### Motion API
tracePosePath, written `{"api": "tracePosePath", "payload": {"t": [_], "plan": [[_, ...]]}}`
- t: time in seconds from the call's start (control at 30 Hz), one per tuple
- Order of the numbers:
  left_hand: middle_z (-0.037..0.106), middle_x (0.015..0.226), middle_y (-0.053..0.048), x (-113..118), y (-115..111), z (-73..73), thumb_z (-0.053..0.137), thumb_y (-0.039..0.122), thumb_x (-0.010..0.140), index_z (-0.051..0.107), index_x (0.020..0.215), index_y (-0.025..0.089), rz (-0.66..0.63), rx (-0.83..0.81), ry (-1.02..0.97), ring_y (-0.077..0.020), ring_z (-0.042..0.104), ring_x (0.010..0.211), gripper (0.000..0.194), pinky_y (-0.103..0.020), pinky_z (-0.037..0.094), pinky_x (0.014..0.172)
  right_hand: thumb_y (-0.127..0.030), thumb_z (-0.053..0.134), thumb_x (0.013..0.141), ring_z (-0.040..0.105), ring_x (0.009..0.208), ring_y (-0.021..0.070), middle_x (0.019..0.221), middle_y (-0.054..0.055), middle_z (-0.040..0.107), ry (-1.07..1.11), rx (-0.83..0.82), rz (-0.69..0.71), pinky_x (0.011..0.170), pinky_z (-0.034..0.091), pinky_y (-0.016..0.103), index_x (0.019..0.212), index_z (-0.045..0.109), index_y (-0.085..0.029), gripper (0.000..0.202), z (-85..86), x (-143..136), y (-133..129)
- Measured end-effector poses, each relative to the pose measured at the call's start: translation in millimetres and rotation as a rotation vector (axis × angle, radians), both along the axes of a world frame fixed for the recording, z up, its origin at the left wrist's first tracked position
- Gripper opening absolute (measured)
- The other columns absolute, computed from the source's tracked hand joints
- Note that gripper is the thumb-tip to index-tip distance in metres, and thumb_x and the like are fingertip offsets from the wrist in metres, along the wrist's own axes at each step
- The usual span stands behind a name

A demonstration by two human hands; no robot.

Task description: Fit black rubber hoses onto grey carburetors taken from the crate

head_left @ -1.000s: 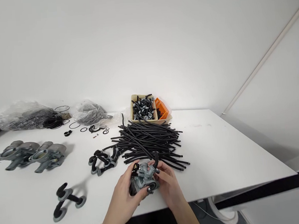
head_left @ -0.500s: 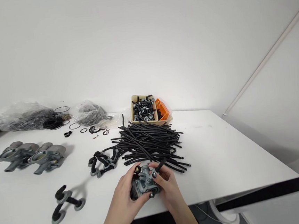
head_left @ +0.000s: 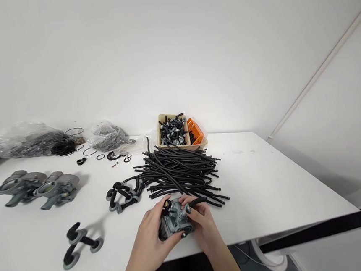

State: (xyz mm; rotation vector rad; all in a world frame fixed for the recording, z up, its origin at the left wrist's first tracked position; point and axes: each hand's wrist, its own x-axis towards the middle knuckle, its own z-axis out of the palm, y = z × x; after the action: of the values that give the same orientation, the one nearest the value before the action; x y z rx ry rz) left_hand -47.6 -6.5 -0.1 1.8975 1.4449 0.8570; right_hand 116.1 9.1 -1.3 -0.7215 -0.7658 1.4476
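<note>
A grey metal carburetor (head_left: 175, 219) is held over the front edge of the white table. My left hand (head_left: 154, 234) wraps round its left side, thumb along the front and fingers behind. On the right side, my right hand (head_left: 204, 224) grips it, with the thumb near the base of a short black rubber hose (head_left: 197, 201) that sticks out to the right. The right fingertips are partly hidden behind the carburetor. Just beyond both hands lies a heap of long black hoses (head_left: 177, 173).
Two more carburetors (head_left: 57, 188) stand at the left. Black elbow pieces with grey caps (head_left: 79, 241) lie nearer, others (head_left: 122, 195) by the hoses. At the back are a cream bin (head_left: 159, 133) of capped pieces, an orange basket (head_left: 199, 134), plastic bags (head_left: 104, 136) and O-rings (head_left: 100, 157).
The short hose on the carburetor has swung from pointing up and right to lying nearly level, pointing right. My right thumb has shifted slightly; both hands keep hold.
</note>
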Motion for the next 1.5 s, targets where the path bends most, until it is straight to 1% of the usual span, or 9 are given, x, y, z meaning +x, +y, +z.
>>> {"api": "tracePosePath", "payload": {"t": [0.1, 0.3, 0.47, 0.77, 0.9, 1.07, 1.17, 1.3, 1.5], "plan": [[0.049, 0.144, -0.007, 0.0, 1.3, -1.4, 0.064, 0.029, 0.079, 0.034, 0.143, 0.029, -0.001, 0.003, -0.007, -0.0302, 0.043, 0.133, 0.070, -0.049, 0.037, 0.109, -0.031, 0.083, 0.064, 0.059, 0.092, 0.0226, 0.093, 0.006, 0.068, 0.056, -0.013, 0.023, 0.080, 0.047, 0.032, 0.075, 0.075, -0.021, 0.017, -0.2, 1.8, -0.8], [0.050, 0.143, -0.007, -0.9, 1.8, -4.8, 0.063, 0.030, 0.080, 0.034, 0.143, 0.028, 0.022, -0.020, -0.041, -0.0297, 0.044, 0.131, 0.069, -0.048, 0.039, 0.107, -0.028, 0.078, 0.071, 0.057, 0.073, 0.0133, 0.085, 0.003, 0.066, 0.112, -0.064, 0.106, 0.065, 0.044, 0.022, 0.087, 0.075, -0.019, 0.018, -0.8, 5.3, -4.7], [0.053, 0.141, -0.008, -1.1, 1.7, -3.8, 0.064, 0.029, 0.079, 0.037, 0.143, 0.028, 0.034, 0.018, -0.052, -0.0309, 0.047, 0.129, 0.069, -0.048, 0.041, 0.105, -0.028, 0.082, 0.068, 0.060, 0.083, 0.0154, 0.094, 0.003, 0.068, 0.113, -0.067, 0.083, 0.071, 0.046, 0.022, 0.086, 0.075, -0.020, 0.021, -0.9, 5.2, -5.0], [0.052, 0.142, -0.006, 0.1, 2.2, -3.5, 0.065, 0.026, 0.077, 0.037, 0.141, 0.028, 0.023, 0.049, -0.006, -0.0291, 0.047, 0.130, 0.070, -0.048, 0.040, 0.107, -0.037, 0.087, 0.061, 0.058, 0.084, 0.0161, 0.093, 0.003, 0.068, -0.035, -0.070, 0.028, 0.075, 0.045, 0.025, 0.094, 0.076, -0.023, 0.037, 1.1, 1.5, -1.7], [0.050, 0.144, -0.007, 0.8, 1.8, -2.2, 0.064, 0.027, 0.078, 0.035, 0.142, 0.028, 0.004, 0.053, 0.013, -0.0290, 0.045, 0.131, 0.070, -0.048, 0.040, 0.108, -0.040, 0.086, 0.063, 0.058, 0.086, 0.0178, 0.092, 0.004, 0.068, -0.087, -0.082, 0.024, 0.079, 0.046, 0.028, 0.091, 0.077, -0.023, 0.034, -1.5, 0.7, -1.6], [0.050, 0.143, -0.006, 1.0, 0.3, -1.5, 0.065, 0.028, 0.078, 0.033, 0.143, 0.029, 0.003, 0.045, 0.032, -0.0283, 0.045, 0.131, 0.073, -0.048, 0.039, 0.108, -0.039, 0.085, 0.064, 0.058, 0.097, 0.0209, 0.096, 0.004, 0.067, -0.080, -0.014, 0.000, 0.088, 0.043, 0.031, 0.075, 0.075, -0.023, 0.022, -0.4, -0.8, -0.1], [0.052, 0.142, -0.005, 0.9, 0.0, -1.4, 0.064, 0.029, 0.078, 0.035, 0.142, 0.030, 0.012, 0.037, 0.024, -0.0284, 0.046, 0.130, 0.071, -0.047, 0.041, 0.107, -0.038, 0.086, 0.063, 0.058, 0.094, 0.0203, 0.094, 0.004, 0.066, -0.050, -0.011, 0.020, 0.085, 0.044, 0.030, 0.073, 0.074, -0.022, 0.022, 0.9, -0.8, 0.4], [0.053, 0.141, -0.006, 0.6, 1.6, -1.4, 0.064, 0.032, 0.078, 0.038, 0.141, 0.029, 0.033, 0.017, -0.006, -0.0291, 0.047, 0.130, 0.068, -0.047, 0.040, 0.107, -0.035, 0.084, 0.065, 0.057, 0.090, 0.0189, 0.094, 0.004, 0.065, -0.001, -0.045, 0.049, 0.079, 0.045, 0.028, 0.080, 0.074, -0.021, 0.023, 0.8, 1.0, -0.6], [0.052, 0.143, -0.006, -0.7, 3.7, -0.9, 0.062, 0.032, 0.080, 0.036, 0.143, 0.027, 0.026, -0.040, -0.057, -0.0289, 0.046, 0.130, 0.068, -0.045, 0.039, 0.107, -0.030, 0.079, 0.070, 0.056, 0.082, 0.0165, 0.091, 0.004, 0.064, 0.068, -0.039, 0.106, 0.071, 0.044, 0.025, 0.088, 0.073, -0.019, 0.021, 3.1, 3.6, -2.9]]}}
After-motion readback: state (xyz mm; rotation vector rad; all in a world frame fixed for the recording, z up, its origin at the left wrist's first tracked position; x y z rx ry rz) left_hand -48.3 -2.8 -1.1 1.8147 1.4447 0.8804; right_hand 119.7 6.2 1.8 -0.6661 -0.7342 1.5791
